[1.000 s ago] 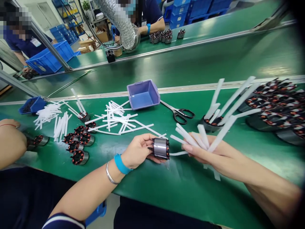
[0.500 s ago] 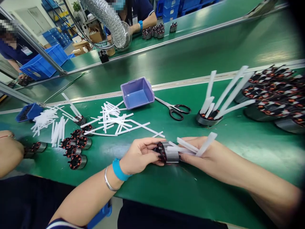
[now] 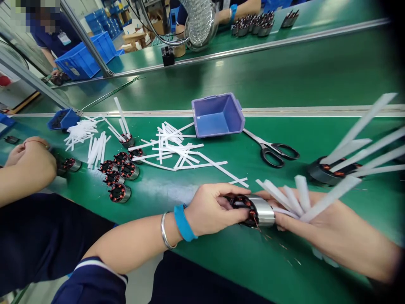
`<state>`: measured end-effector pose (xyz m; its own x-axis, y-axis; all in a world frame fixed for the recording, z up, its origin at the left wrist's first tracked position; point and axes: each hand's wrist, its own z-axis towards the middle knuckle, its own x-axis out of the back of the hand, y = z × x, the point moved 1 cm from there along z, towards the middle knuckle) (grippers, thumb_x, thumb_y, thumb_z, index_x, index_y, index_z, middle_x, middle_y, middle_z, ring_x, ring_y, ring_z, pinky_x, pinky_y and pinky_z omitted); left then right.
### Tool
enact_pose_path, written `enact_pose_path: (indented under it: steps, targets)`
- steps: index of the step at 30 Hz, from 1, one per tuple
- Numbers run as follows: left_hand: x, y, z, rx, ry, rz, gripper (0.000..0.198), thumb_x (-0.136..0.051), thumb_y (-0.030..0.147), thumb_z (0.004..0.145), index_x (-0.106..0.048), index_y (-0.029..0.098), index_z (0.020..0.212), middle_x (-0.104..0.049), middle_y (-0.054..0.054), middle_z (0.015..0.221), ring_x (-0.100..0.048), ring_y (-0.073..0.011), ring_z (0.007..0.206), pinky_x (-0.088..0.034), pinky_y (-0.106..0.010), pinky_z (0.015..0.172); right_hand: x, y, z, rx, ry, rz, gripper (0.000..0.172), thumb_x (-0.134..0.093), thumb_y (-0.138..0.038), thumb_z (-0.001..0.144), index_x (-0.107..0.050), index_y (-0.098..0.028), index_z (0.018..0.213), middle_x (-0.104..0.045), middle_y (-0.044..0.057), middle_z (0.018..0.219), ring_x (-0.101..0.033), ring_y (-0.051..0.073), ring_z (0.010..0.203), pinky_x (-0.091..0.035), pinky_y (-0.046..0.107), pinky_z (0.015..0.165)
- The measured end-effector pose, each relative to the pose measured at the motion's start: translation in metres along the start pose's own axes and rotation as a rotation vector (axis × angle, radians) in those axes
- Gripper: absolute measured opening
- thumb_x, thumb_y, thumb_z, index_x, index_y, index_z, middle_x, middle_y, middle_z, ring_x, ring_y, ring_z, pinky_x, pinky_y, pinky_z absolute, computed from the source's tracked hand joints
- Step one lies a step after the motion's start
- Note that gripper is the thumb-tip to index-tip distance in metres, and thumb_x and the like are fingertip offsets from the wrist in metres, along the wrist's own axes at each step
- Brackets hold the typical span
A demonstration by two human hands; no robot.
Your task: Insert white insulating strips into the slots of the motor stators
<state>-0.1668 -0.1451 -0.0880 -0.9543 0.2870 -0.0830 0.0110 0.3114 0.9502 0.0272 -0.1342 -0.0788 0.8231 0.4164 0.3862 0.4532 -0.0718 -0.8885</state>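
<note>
Stator [image 3: 257,210] pinched between left hand [image 3: 211,209] and right hand [image 3: 319,219], right gripping strips [image 3: 300,192]

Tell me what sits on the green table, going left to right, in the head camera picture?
small blue bin, short white strips, wound stators, purple bin, scissors, stator stuffed with strips

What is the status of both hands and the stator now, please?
Left hand grips stator. Right hand holds fan of white strips at stator. Scissors lie clear, farther back.
</note>
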Motion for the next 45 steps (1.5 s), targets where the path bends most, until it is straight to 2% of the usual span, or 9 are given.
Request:
enact_pose_path:
  steps: [4, 9, 15, 27, 32, 36, 39, 42, 45]
  targets:
    - [-0.001, -0.001, -0.002, -0.032, -0.039, 0.067, 0.041, -0.063, 0.013, 0.068, -0.07, 0.009, 0.109, -0.072, -0.009, 0.081, -0.067, -0.0159, 0.067, -0.056, -0.025, 0.061, -0.004, 0.011, 0.005, -0.011, -0.054, 0.059, 0.02, -0.068, -0.038, 0.067, -0.057, -0.022, 0.064, -0.052, -0.001, 0.058, -0.049, 0.015, 0.053, -0.043, 0.026, 0.048]
    - [0.001, 0.005, -0.002, -0.064, -0.041, 0.029, 0.043, -0.054, 0.005, 0.07, -0.069, 0.008, 0.11, -0.072, -0.013, 0.102, -0.07, -0.0181, 0.083, -0.057, -0.025, 0.074, -0.002, 0.005, 0.01, -0.047, -0.062, 0.12, 0.03, -0.072, -0.048, 0.064, -0.062, -0.02, 0.07, -0.053, -0.001, 0.058, -0.047, 0.015, 0.052, -0.041, 0.026, 0.047]
    - [0.003, 0.008, -0.002, -0.047, -0.112, -0.029, 0.042, -0.049, 0.003, 0.071, -0.068, 0.006, 0.109, -0.072, -0.016, 0.103, -0.07, -0.0205, 0.086, -0.057, -0.028, 0.074, -0.004, -0.011, 0.01, -0.022, 0.015, -0.035, 0.029, -0.068, -0.05, 0.063, -0.065, -0.021, 0.066, -0.064, 0.006, 0.07, -0.061, 0.024, 0.068, -0.051, 0.031, 0.059]
    - [0.006, 0.006, -0.006, -0.042, -0.097, -0.048, 0.025, -0.061, 0.004, 0.062, -0.067, 0.01, 0.085, -0.06, 0.0, 0.06, -0.053, -0.0072, 0.05, -0.042, -0.018, 0.047, -0.005, 0.0, 0.0, 0.017, -0.058, -0.119, 0.027, -0.062, -0.05, 0.078, -0.065, -0.023, 0.08, -0.068, 0.004, 0.076, -0.058, 0.02, 0.064, -0.046, 0.027, 0.05]
    - [0.014, 0.02, 0.0, 0.013, -0.169, -0.156, 0.024, -0.065, 0.008, 0.064, -0.069, 0.009, 0.088, -0.065, -0.003, 0.069, -0.058, -0.0092, 0.057, -0.048, -0.02, 0.053, 0.002, 0.002, 0.009, 0.048, -0.078, 0.018, 0.036, -0.064, -0.056, 0.077, -0.071, -0.02, 0.077, -0.068, 0.007, 0.076, -0.062, 0.022, 0.072, -0.052, 0.032, 0.062]
    - [0.016, 0.022, 0.006, 0.099, -0.205, -0.328, 0.026, -0.066, 0.008, 0.059, -0.066, 0.01, 0.085, -0.068, -0.006, 0.077, -0.067, -0.0162, 0.065, -0.055, -0.026, 0.056, 0.019, 0.0, 0.014, 0.078, 0.207, 0.115, 0.043, -0.06, -0.063, 0.078, -0.073, -0.023, 0.086, -0.069, 0.009, 0.1, -0.063, 0.023, 0.088, -0.055, 0.033, 0.072]
    - [0.016, 0.019, 0.009, 0.169, -0.238, -0.391, 0.039, -0.061, 0.004, 0.056, -0.063, 0.012, 0.094, -0.068, -0.004, 0.075, -0.069, -0.0187, 0.06, -0.055, -0.026, 0.051, 0.029, -0.005, 0.005, 0.156, 0.387, 0.177, 0.036, -0.062, -0.058, 0.08, -0.07, -0.025, 0.092, -0.063, 0.003, 0.079, -0.059, 0.016, 0.07, -0.05, 0.025, 0.056]
    - [0.017, 0.016, 0.011, 0.187, -0.238, -0.394, 0.048, -0.059, 0.003, 0.056, -0.058, 0.016, 0.102, -0.07, -0.003, 0.076, -0.07, -0.0202, 0.059, -0.056, -0.027, 0.049, 0.027, -0.01, -0.006, 0.137, 0.133, 0.236, 0.036, -0.058, -0.056, 0.083, -0.061, -0.026, 0.103, -0.046, -0.004, 0.058, -0.038, 0.01, 0.045, -0.031, 0.021, 0.036]
    - [0.017, 0.016, 0.012, 0.163, -0.19, -0.312, 0.035, -0.061, 0.005, 0.058, -0.058, 0.013, 0.092, -0.069, -0.002, 0.071, -0.068, -0.0176, 0.056, -0.055, -0.025, 0.047, 0.018, -0.016, -0.01, 0.134, -0.089, 0.162, 0.034, -0.051, -0.055, 0.088, -0.056, -0.022, 0.08, -0.044, -0.004, 0.06, -0.036, 0.009, 0.048, -0.033, 0.021, 0.04]
